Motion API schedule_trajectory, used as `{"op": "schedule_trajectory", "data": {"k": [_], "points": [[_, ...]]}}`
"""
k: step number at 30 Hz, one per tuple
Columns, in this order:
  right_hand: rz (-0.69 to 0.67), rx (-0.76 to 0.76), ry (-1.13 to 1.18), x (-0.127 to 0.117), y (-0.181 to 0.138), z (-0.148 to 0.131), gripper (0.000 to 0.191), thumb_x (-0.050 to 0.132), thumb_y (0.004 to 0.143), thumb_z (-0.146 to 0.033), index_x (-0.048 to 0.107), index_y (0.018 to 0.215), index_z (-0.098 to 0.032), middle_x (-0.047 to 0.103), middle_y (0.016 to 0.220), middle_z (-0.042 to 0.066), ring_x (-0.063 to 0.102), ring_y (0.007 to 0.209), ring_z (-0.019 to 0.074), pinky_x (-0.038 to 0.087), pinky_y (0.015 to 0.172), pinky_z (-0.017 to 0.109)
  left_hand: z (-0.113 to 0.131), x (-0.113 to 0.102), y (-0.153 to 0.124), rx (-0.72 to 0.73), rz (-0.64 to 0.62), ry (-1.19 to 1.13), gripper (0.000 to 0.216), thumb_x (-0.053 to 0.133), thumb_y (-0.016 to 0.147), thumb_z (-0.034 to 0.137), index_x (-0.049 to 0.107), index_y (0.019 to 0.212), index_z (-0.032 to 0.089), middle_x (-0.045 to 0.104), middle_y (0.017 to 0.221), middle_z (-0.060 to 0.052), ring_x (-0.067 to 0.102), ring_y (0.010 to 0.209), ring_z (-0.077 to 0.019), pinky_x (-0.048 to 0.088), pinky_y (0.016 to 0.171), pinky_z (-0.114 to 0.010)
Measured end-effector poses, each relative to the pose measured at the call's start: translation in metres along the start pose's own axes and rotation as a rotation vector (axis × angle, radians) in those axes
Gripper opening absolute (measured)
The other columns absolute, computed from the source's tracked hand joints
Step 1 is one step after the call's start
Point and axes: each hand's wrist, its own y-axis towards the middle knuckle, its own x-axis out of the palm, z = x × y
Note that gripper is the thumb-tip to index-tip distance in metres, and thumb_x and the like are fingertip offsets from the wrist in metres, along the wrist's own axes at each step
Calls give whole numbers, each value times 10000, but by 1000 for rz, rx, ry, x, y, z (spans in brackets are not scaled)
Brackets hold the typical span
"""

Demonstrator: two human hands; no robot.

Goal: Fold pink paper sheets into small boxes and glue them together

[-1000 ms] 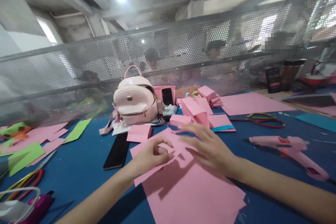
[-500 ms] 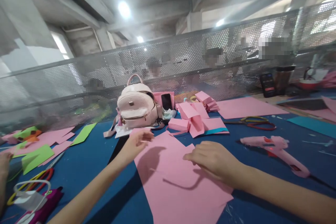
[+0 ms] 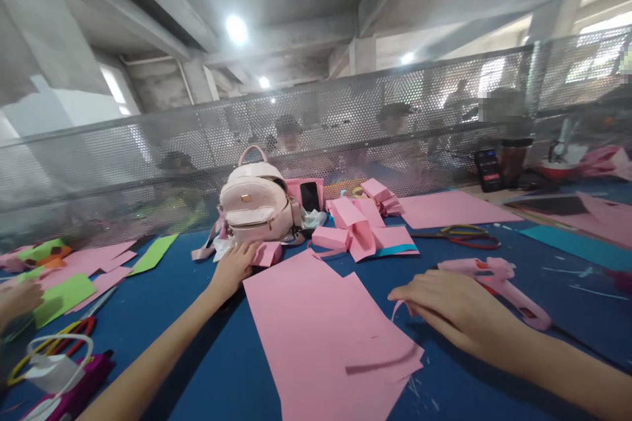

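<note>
A large sheet of pink paper [image 3: 316, 329] with a notched edge lies in front of me, its right corner cut to a point. My right hand [image 3: 449, 306], fingers closed, pinches a thin curling paper strip [image 3: 396, 309] just off the sheet's right side; the strip's shadow falls on the sheet. Beyond the sheet's far left corner, my left hand [image 3: 236, 271] has its curved fingers on the end of a small folded pink paper piece [image 3: 268, 254]; its thumb is hidden. A pink glue gun [image 3: 498, 279] lies just behind my right hand.
A pale backpack [image 3: 257, 204] stands at the back beside folded pink paper parts [image 3: 355, 227]. Scissors [image 3: 469, 237] lie back right, another pair of scissors [image 3: 64, 335] at left near a purple power bank [image 3: 83, 385]. Another person's hand [image 3: 20, 302] shows at the left edge.
My right hand has moved right, off the sheet, with the thin strip. My left hand has come down and left onto the small folded piece. The view has shifted slightly.
</note>
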Motion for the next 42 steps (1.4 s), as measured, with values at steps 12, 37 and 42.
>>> {"op": "schedule_trajectory", "data": {"k": [12,37,42], "points": [[-31,33,80,7,18,-7,410,325,1049,-354,682,896,-225,713,804,54,653,730,198,451,677,302,-19,1,32,-71,19,-129,321,615,959,331,592,1229,159,623,1221,-93,646,1031,-229,560,869,-434],[-15,240,296,21,41,3,355,396,1004,-306,705,1162,-234,746,1026,69,691,907,221,518,764,307,95,-47,12,36,133,-611,114,511,838,100,575,839,194,634,842,7,623,789,-141,505,705,-235],[33,268,353,22,49,4,369,373,1016,-281,683,1204,-210,717,823,37,656,733,178,483,686,269,125,-41,-6,100,12,-644,210,507,765,32,549,868,210,673,913,-1,650,826,-145,498,695,-223]]}}
